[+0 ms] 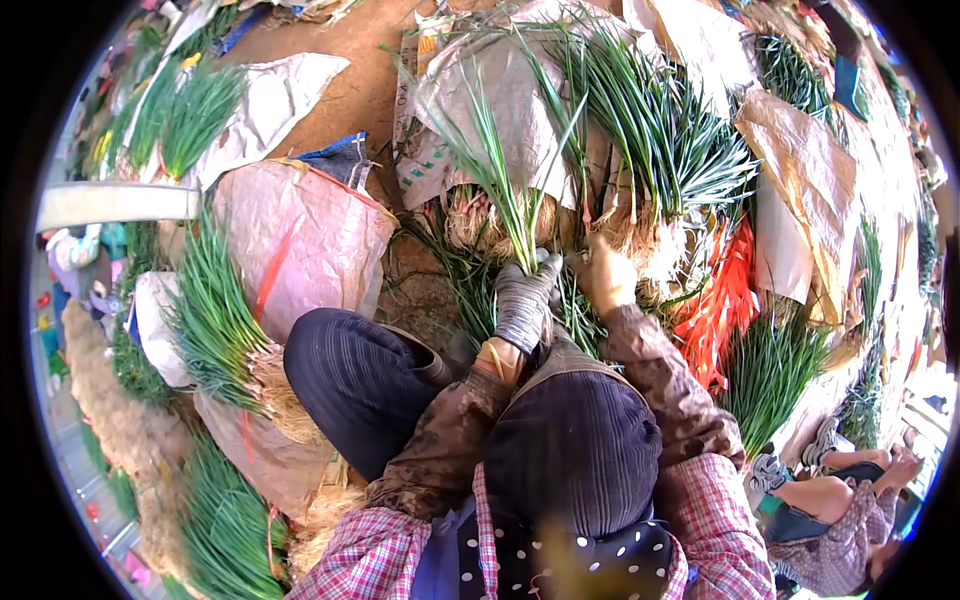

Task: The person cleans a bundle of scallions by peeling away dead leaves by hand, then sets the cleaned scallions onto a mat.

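Observation:
My left hand (525, 303), in a grey glove, is closed around the base of a small bunch of scallions (508, 190). Their thin green leaves point up and away from me. Just to the right, my bare right hand (606, 275) has curled fingers at the root end of a large pile of scallions (655, 130). A single stalk base meets the fingertips, but whether they grip it is unclear. Pale stringy roots (480, 220) show beneath a whitish sack (490, 100) in front of my hands. Loose green leaves lie beneath both hands.
To the left, a pink-white sack (300, 230) lies beside tied scallions (215, 320). Red plastic strips (722, 300) hang right of my hands, near more scallions (775, 370). Another person (835, 500) sits at lower right. My bent knee (360, 380) is left of my arms.

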A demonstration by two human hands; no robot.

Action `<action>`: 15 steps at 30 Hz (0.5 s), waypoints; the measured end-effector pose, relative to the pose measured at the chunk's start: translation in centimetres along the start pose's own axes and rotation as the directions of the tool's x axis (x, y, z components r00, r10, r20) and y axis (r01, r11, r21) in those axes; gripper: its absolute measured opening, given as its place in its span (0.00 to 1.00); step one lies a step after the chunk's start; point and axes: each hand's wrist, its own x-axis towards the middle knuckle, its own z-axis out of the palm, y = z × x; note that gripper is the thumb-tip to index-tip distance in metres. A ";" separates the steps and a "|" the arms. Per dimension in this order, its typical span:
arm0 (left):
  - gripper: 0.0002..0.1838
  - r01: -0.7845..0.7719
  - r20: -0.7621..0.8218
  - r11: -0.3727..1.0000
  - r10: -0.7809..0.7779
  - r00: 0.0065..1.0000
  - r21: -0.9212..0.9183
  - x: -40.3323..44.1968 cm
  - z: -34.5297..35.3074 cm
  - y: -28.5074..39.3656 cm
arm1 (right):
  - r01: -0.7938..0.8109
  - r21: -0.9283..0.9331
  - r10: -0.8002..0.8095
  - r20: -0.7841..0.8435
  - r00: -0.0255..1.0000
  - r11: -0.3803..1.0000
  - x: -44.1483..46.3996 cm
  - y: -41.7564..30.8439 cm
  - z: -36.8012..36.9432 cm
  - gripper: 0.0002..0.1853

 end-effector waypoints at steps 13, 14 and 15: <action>0.07 0.008 0.162 0.999 -0.003 0.987 -0.032 0.5 -0.5 0.3 | 0.126 0.617 -0.413 0.347 0.842 0.777 -5.8 -0.3 -4.4 0.18; 0.08 0.090 0.196 0.996 -0.083 0.977 -0.026 0.8 -0.6 -0.1 | 0.102 0.606 -0.429 0.426 0.797 0.789 -6.2 0.1 -4.5 0.19; 0.08 0.040 0.154 0.999 -0.044 0.987 0.028 0.7 -0.4 -0.2 | 0.046 0.580 -0.382 0.472 0.794 0.814 -5.9 0.6 -4.3 0.26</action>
